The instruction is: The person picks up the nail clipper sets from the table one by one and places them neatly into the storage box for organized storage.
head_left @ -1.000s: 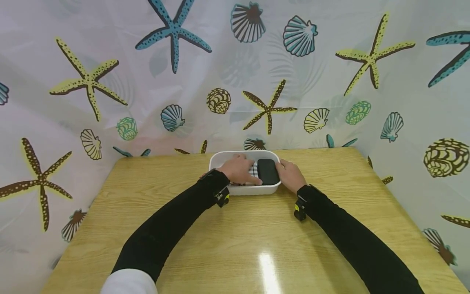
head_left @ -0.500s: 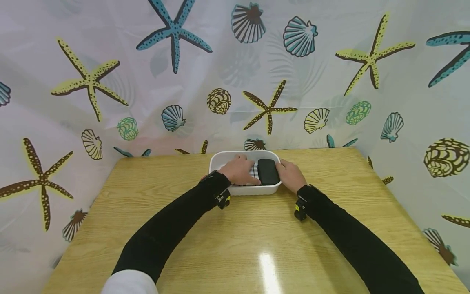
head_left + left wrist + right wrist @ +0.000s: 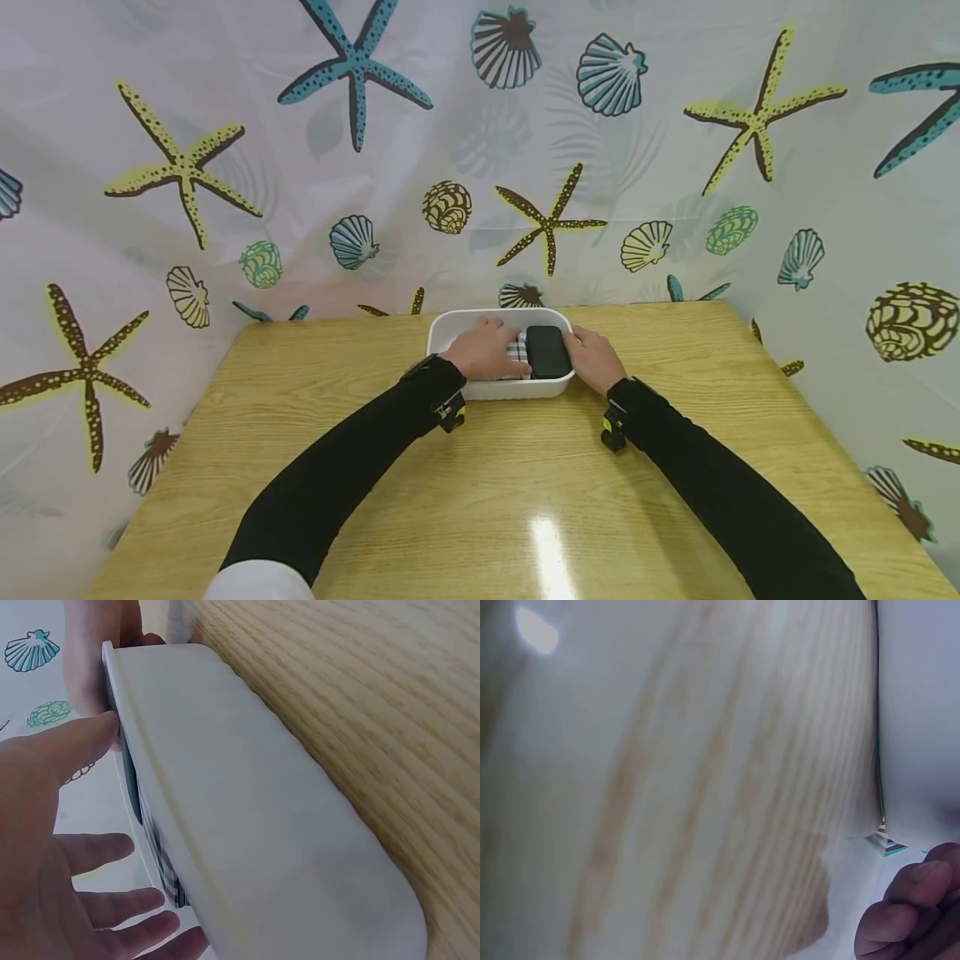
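Note:
A white plastic bin [image 3: 517, 389] sits at the back of the table. Inside it lie a black rounded case [image 3: 548, 353] on the right and, beside that, a black-and-white plaid item [image 3: 517, 347]. My left hand [image 3: 487, 348] reaches over the bin, covering its left part and some of the plaid item. In the left wrist view its thumb and fingers are spread apart near the rim, with no object between them. My right hand [image 3: 596, 358] grips the bin's right rim; its curled fingers [image 3: 911, 900] show beside the white wall in the right wrist view.
The wooden table [image 3: 495, 492] spreads out in front of the bin. Close behind and along both sides hangs a white curtain [image 3: 465, 125] printed with starfish and shells.
My left thumb has drawn slightly left, away from the black case, and more of the plaid item shows. My right hand, the bin and the case have stayed in place.

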{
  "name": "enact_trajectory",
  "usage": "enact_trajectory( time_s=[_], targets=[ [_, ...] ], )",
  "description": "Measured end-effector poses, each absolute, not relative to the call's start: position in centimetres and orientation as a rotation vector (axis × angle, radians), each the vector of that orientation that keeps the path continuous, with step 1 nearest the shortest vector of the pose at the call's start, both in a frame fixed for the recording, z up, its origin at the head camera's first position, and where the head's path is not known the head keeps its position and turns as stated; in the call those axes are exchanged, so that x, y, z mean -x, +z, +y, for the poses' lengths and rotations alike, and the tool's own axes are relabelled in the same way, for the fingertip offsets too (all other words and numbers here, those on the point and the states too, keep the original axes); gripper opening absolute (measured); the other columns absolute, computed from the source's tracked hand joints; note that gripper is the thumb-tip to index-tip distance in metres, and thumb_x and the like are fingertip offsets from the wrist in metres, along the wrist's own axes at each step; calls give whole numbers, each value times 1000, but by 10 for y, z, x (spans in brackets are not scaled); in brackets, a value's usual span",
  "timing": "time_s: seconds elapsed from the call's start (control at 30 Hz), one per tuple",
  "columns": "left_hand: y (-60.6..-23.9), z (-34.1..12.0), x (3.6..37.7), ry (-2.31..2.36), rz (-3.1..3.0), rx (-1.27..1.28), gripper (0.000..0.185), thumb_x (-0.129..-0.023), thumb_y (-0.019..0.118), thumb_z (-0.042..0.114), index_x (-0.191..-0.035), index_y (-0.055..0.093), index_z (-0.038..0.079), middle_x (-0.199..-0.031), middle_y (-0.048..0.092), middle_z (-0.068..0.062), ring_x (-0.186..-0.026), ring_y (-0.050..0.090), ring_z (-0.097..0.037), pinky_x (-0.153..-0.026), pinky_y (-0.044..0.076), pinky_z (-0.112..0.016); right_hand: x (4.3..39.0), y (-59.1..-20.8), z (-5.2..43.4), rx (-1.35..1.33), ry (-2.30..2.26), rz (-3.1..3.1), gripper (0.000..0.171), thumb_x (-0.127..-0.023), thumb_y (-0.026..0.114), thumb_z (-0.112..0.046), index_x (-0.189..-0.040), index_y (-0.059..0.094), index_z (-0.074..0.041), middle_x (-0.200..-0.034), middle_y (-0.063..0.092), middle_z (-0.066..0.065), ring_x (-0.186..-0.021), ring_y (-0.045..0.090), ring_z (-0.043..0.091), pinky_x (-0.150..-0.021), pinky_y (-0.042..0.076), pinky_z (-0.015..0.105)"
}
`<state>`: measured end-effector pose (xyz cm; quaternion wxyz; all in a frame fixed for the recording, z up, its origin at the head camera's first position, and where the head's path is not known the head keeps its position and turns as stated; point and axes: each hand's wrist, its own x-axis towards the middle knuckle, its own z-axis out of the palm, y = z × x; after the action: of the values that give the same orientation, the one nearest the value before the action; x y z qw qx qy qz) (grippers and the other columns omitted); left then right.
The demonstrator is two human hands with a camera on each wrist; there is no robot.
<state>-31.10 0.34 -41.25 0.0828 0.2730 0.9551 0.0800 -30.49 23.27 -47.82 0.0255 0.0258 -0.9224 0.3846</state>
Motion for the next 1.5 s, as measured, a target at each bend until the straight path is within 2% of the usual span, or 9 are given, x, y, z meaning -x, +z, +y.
enact_trajectory(
  time_s=[0.2, 0.4, 0.73, 0.97, 1.03, 1.13, 1.3, 1.4, 1.5],
  targets=[
    [-403, -21, 294, 370, 2896, -873, 69, -96, 61, 52, -151, 46, 13, -155, 42, -14, -146, 35, -33, -113, 39, -46, 305, -479, 231, -75, 1191, -2831, 50, -109, 32, -36, -137, 59, -5, -129, 65, 18, -112, 61, 31, -99, 46, 49],
    [-397, -55, 269, 488, 2948, -858, 62, -96, 65, 44, -147, 51, 11, -152, 45, -14, -143, 38, -31, -112, 40, -45, 305, -478, 231, -80, 1190, -2847, 51, -110, 32, -36, -143, 55, -5, -137, 62, 19, -123, 60, 32, -105, 44, 51],
    [-383, -103, 246, 494, 2955, -837, 55, -94, 66, 42, -137, 61, 8, -137, 59, -11, -128, 55, -29, -104, 47, -47, 303, -477, 232, -81, 1194, -2843, 51, -110, 32, -35, -145, 53, -5, -139, 60, 20, -127, 58, 34, -106, 43, 52],
    [-387, -132, 238, 448, 2921, -817, 38, -91, 68, 38, -115, 73, 9, -117, 70, -6, -112, 63, -22, -94, 52, -43, 304, -478, 232, -101, 1196, -2827, 52, -110, 32, -35, -146, 52, -5, -140, 59, 21, -129, 57, 36, -107, 43, 52],
    [-391, -138, 236, 424, 2891, -785, 37, -90, 70, 38, -114, 73, 10, -117, 70, -5, -113, 63, -23, -93, 52, -44, 304, -478, 232, -99, 1195, -2828, 52, -110, 32, -35, -147, 51, -5, -140, 59, 21, -130, 56, 36, -108, 42, 52],
    [-399, -145, 234, 336, 2831, -764, 50, -87, 75, 40, -127, 67, 10, -131, 63, -9, -125, 57, -29, -100, 49, -49, 304, -478, 232, -95, 1200, -2830, 52, -110, 32, -36, -146, 51, -5, -140, 59, 21, -130, 56, 36, -108, 42, 53],
    [-411, -152, 232, 258, 2731, -719, 88, -76, 87, 35, -151, 46, 14, -157, 37, -17, -145, 33, -41, -108, 40, -58, 304, -478, 231, -88, 1201, -2834, 52, -110, 32, -36, -147, 51, -5, -141, 58, 21, -130, 56, 36, -108, 42, 53],
    [-416, -155, 234, 267, 2661, -699, 104, -69, 92, 30, -156, 38, 17, -164, 25, -18, -150, 22, -41, -110, 36, -61, 305, -478, 232, -78, 1199, -2836, 52, -110, 31, -36, -147, 51, -5, -141, 58, 21, -130, 56, 36, -108, 42, 53],
    [-423, -158, 236, 237, 2598, -707, 111, -64, 95, 27, -158, 34, 20, -166, 21, -16, -152, 18, -40, -111, 34, -63, 305, -479, 232, -68, 1199, -2840, 53, -110, 31, -36, -147, 51, -4, -142, 57, 21, -131, 55, 36, -109, 41, 53]
  ],
)
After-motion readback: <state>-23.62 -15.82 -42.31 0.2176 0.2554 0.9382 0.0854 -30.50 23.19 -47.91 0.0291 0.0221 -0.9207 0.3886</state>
